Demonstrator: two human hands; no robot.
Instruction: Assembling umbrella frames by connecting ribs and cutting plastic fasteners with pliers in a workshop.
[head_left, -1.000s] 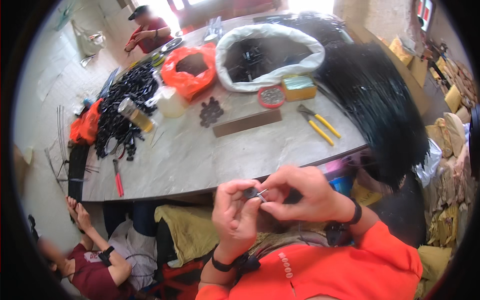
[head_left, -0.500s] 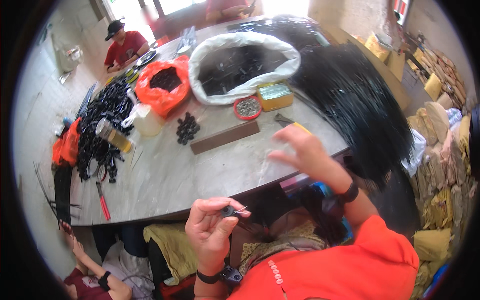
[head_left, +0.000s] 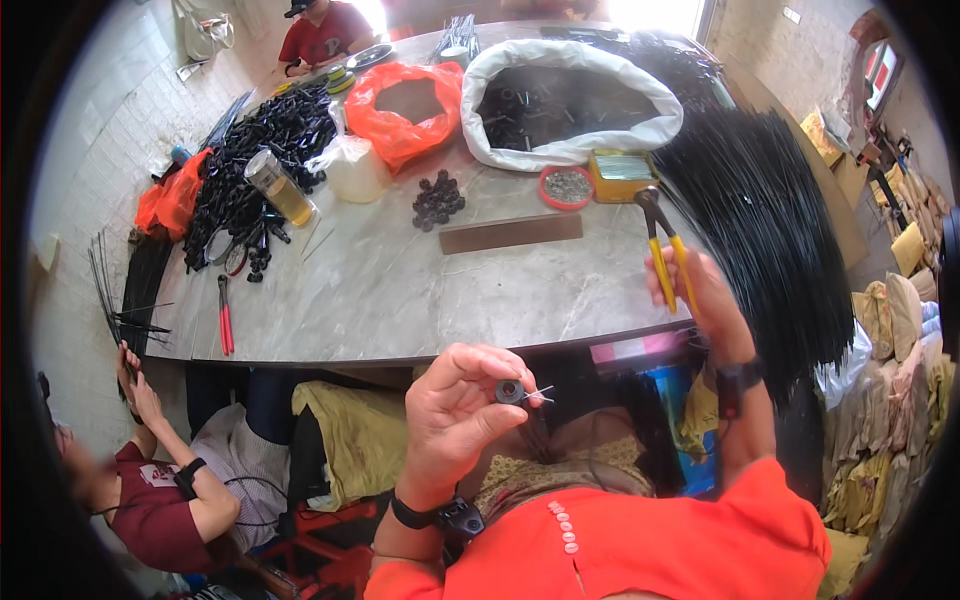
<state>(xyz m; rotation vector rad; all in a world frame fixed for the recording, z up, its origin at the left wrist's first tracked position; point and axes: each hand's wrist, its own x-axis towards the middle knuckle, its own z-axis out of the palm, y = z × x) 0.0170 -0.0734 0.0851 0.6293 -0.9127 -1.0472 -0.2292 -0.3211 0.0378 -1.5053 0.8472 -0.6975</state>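
Observation:
My left hand [head_left: 452, 415] pinches a small round black part with a hole in its face [head_left: 508, 391], just in front of the table's near edge. A thin metal pin [head_left: 542, 396] with splayed ends sticks out beside it, close to the fingertips. Over at the right edge of the table, my right hand [head_left: 705, 290] grips end-cutting pliers [head_left: 656, 262] by their yellow handles. Their dark jaws point away from me, near a yellow box [head_left: 622, 176] of thin metal strips and a red dish [head_left: 566, 187] of small metal pieces.
A brown bar [head_left: 510, 233] lies mid-table by a pile of black caps [head_left: 438, 200]. Behind are a white sack [head_left: 480, 125] and an orange bag [head_left: 430, 145]. Black rods [head_left: 760, 210] cover the right side. Red-handled pliers [head_left: 226, 320] lie left; co-workers sit left and at the back.
My right hand, open and in the air before, now holds the yellow-handled pliers lifted from the table. My left hand still pinches the black part; the view has shifted.

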